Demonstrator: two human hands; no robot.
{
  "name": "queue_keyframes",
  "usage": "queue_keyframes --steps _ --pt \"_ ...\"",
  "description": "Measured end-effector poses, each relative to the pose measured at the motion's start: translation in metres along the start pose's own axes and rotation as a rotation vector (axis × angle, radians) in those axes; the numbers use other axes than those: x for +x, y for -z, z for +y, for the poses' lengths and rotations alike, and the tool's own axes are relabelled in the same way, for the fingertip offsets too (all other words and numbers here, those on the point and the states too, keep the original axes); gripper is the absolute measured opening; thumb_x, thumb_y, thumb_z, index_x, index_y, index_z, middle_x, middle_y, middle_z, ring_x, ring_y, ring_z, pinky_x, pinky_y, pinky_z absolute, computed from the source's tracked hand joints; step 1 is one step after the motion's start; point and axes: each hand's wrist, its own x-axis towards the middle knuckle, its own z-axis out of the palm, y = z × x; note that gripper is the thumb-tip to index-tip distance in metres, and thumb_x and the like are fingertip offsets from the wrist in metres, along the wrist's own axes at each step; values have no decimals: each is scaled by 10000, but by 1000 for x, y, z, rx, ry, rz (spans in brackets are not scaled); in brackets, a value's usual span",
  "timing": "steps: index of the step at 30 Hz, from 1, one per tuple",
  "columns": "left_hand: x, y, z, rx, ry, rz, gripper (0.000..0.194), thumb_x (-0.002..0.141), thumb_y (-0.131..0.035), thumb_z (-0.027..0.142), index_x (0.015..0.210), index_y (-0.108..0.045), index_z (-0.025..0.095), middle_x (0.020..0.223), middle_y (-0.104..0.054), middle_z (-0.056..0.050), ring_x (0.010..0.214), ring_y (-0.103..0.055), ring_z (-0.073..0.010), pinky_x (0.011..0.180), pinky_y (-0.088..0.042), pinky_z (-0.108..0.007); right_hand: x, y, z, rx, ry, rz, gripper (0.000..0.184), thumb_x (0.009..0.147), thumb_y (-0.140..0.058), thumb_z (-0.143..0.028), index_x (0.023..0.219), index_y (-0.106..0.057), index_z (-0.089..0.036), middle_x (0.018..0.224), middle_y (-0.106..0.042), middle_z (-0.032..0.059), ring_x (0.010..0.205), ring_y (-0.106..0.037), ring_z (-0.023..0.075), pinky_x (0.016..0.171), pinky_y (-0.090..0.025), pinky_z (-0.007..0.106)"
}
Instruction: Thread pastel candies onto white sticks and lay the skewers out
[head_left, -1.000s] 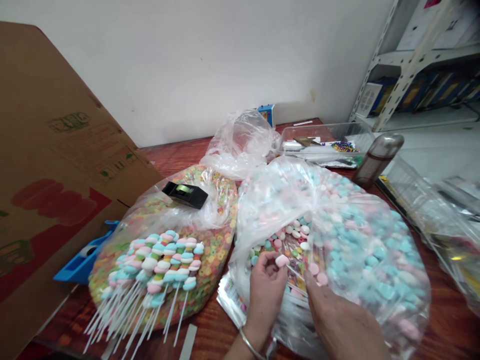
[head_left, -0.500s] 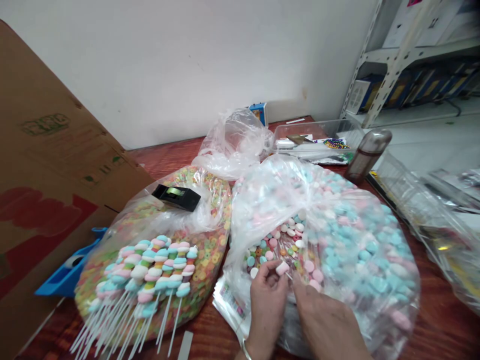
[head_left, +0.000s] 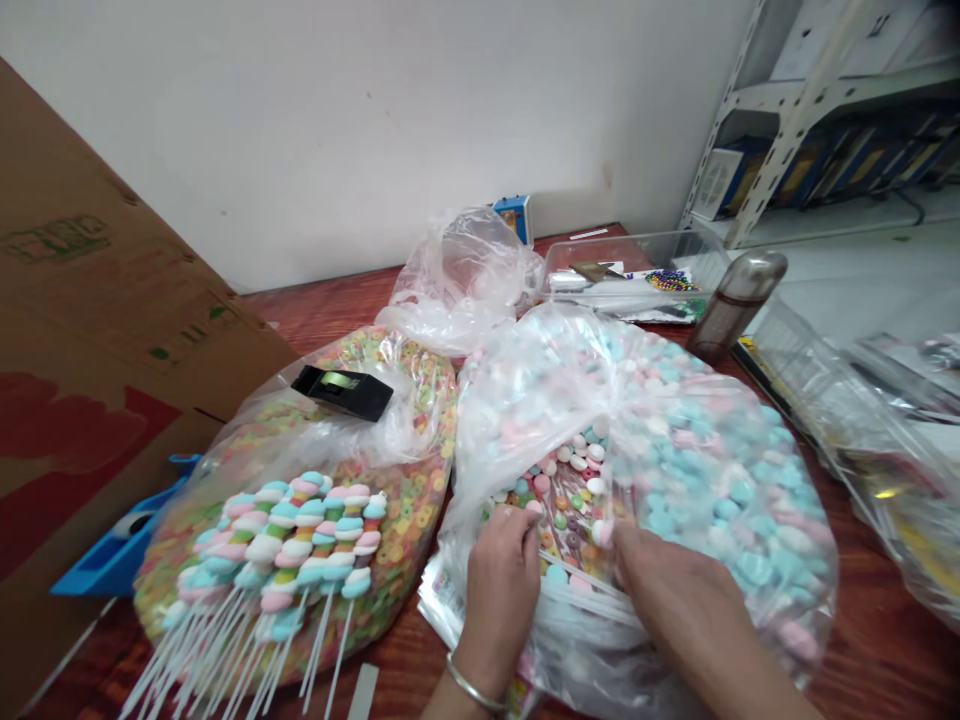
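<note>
My left hand (head_left: 499, 585), with a metal bangle on the wrist, has its fingers curled down into the loose candies at the mouth of the marshmallow bag (head_left: 697, 450); what they pinch is hidden. My right hand (head_left: 671, 600) rests on the same bag, fingers closed on a thin white stick (head_left: 577, 588). A pink marshmallow (head_left: 602, 532) sits at its fingertips. To the left, finished marshmallow skewers (head_left: 300, 535) lie on a bag of coloured ring candies (head_left: 409, 500).
A black tape dispenser (head_left: 341, 392) lies on the ring bag. A large cardboard box (head_left: 97, 320) and a blue dispenser (head_left: 112, 562) stand at the left. Behind are a crumpled clear bag (head_left: 465, 280), a clear plastic box (head_left: 630, 262) and a metal bottle (head_left: 735, 305). Clear bags (head_left: 885, 450) lie at the right.
The pink marshmallow left my left hand's fingers and now sits by my right fingertips. My left hand dropped into the loose candies, and the hands moved apart. The camera shifted a little.
</note>
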Motion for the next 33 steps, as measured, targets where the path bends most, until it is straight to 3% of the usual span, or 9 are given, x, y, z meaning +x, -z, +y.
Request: queue_keyframes --steps 6,14,20,24,28,33 --pt "3 -9 -2 298 -48 -88 197 893 -465 96 873 -632 198 863 -616 -53 856 -569 -223 767 -450 -349 10 17 -14 -73 55 -17 285 781 -473 28 845 -649 -188 747 -698 80 639 -695 235 511 -397 276" --pt "0 -22 2 269 -124 -124 173 887 -501 107 830 -632 205 898 -618 -50 873 -555 -222 779 -435 -349 27 22 -36 -66 119 -27 267 737 -492 65 760 -692 -110 738 -693 140 700 -672 274 566 -434 311" --pt "2 -32 5 249 -124 -137 98 811 -616 134 848 -638 223 906 -622 -43 895 -551 -240 788 -424 -361 31 4 -12 106 41 -43 215 876 -477 -73 817 -642 -197 738 -715 55 634 -677 196 511 -362 245" --pt "5 -31 4 116 -61 -111 79 807 -593 127 816 -616 202 857 -625 -42 856 -571 -219 767 -429 -330 18 -15 12 296 -23 -80 249 982 -370 -274 858 -582 -236 710 -699 -8 646 -672 168 534 -377 230" --pt "8 -26 7 -160 88 -58 53 840 -549 173 840 -595 200 809 -655 -23 761 -611 -180 707 -450 -282 3 -24 23 550 -36 -118 315 987 -309 -367 846 -563 -244 731 -682 -3 692 -651 182 606 -399 250" --pt "9 -25 11 -458 192 -57 50 813 -575 201 855 -603 198 795 -680 -15 722 -655 -166 669 -487 -249 -6 -16 20 538 -53 -114 300 979 -319 -379 882 -573 -253 779 -681 14 737 -647 205 633 -381 278"
